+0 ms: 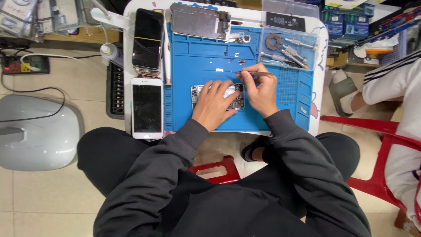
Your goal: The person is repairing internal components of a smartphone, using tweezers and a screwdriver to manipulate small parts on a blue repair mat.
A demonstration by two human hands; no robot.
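Left hand (215, 103) lies flat, fingers spread, pinning one opened phone (232, 97) mid blue mat (197, 66). Right hand (261, 90) pinches one pair of tweezers (254, 73) just above it. Two intact phones (147, 105) sit left of the mat, one detached screen panel (199, 21) at top.

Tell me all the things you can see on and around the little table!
Repair mat: one, blue, covering the table.
Opened phone: one, silver, mid-mat under the hands.
Tweezers: one, metal, in the right hand.
White phone: one, left table edge.
Black phone: one, behind the white one.
Screen panel: one, grey, mat's far edge.
Tool tray: one, clear, far right.
Red stool: one, under the table.
Left hand: pressing the opened phone.
Right hand: pinching tweezers.
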